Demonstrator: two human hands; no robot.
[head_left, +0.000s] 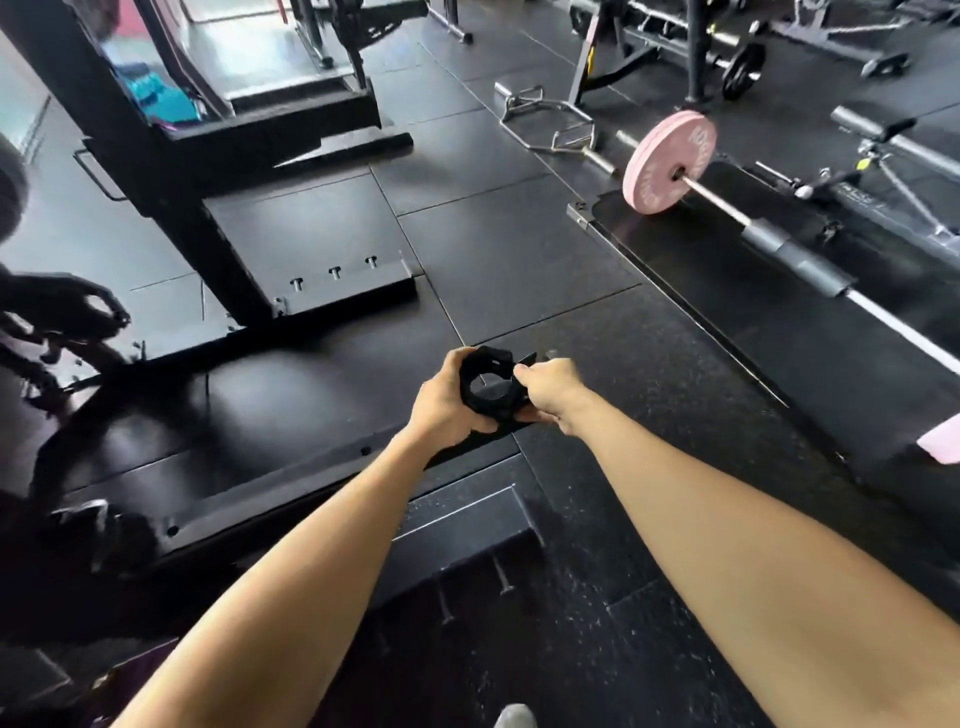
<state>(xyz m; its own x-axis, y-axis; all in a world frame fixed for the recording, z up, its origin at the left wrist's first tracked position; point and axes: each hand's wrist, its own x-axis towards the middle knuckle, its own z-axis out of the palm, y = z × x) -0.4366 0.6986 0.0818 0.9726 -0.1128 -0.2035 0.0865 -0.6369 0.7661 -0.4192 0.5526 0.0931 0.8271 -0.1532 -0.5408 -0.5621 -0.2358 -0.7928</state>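
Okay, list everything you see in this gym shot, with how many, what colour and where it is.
barbell collar: one, black, mid-frame, held in both hands
barbell: one, silver with a black pad, on the floor at right
plate: one, pink, on the barbell's near end
trap bar: one, silver, on the floor at top centre
small plate: one, black, on a bar at top right
rack frame: one, black, left side
floor tiles: many, black, throughout
shoe: one toe, grey, bottom edge
left hand: one, grips the collar's left side
right hand: one, pinches the collar's right side
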